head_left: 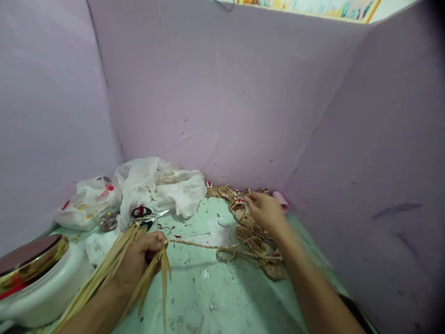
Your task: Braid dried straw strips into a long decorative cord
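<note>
My left hand (pixel 148 253) is closed around the end of a thin twisted straw cord (pixel 201 244), with loose pale straw strips (pixel 164 287) hanging below the fist. The cord stretches to the right, toward a heap of coiled straw cord (pixel 252 236). Above that heap is my right hand (pixel 266 211), slightly blurred, its fingertips beside red and white beads (pixel 238 198) lying on the coils. Whether those fingers grip anything is not clear. A bundle of long flat straw strips (pixel 100 273) runs alongside and beneath my left forearm.
Scissors (pixel 148 217) with black handles lie by a crumpled white plastic bag (pixel 156 181). Another printed plastic bag (pixel 90 204) is at the left, behind a white pot-like container (pixel 52 287). A pink spool (pixel 280 200) stands near the back right corner. Lilac walls enclose the green tabletop (pixel 194 297).
</note>
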`<state>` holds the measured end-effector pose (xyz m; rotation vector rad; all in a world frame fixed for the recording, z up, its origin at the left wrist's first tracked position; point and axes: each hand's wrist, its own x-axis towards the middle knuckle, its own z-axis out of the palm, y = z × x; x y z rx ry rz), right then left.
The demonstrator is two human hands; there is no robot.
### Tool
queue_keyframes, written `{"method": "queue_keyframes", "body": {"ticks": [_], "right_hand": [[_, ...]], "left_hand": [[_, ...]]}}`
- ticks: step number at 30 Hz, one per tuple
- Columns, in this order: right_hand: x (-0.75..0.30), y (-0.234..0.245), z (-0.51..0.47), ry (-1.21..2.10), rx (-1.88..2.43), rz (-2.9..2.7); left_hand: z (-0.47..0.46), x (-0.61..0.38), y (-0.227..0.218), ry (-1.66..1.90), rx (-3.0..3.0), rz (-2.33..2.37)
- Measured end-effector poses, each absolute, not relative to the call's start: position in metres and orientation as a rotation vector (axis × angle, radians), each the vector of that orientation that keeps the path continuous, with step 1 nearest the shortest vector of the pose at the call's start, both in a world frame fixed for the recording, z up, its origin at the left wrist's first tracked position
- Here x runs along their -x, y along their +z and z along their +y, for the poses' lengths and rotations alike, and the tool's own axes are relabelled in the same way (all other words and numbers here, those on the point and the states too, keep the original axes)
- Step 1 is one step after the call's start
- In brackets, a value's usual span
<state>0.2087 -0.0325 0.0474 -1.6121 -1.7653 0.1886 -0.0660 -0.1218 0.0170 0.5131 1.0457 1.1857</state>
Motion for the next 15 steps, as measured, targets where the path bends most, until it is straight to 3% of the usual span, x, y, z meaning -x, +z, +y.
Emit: {"method": "queue_keyframes", "body": {"ticks": [3,7,11,15], "right_hand": [[-0.156,0.041,-0.057,0.766,1.183,-2.105],[-0.125,0.02,-0.073,1.243,1.083,-2.122],[-0.119,0.002,-0.065,1.279,1.215,-1.589],[-0.111,-0.008,-0.06,1.122,1.357,-1.407]], "left_hand": [[-0.121,0.069,0.02,1.226,-0.523,1.075],[-0.116,0.078,0.025,1.34,-0.491,1.13],[-0.115,0.079,0.026,1.345,-0.679,1.242],[-0.119,0.063,0.027,1.267,-1.311,1.441]]}}
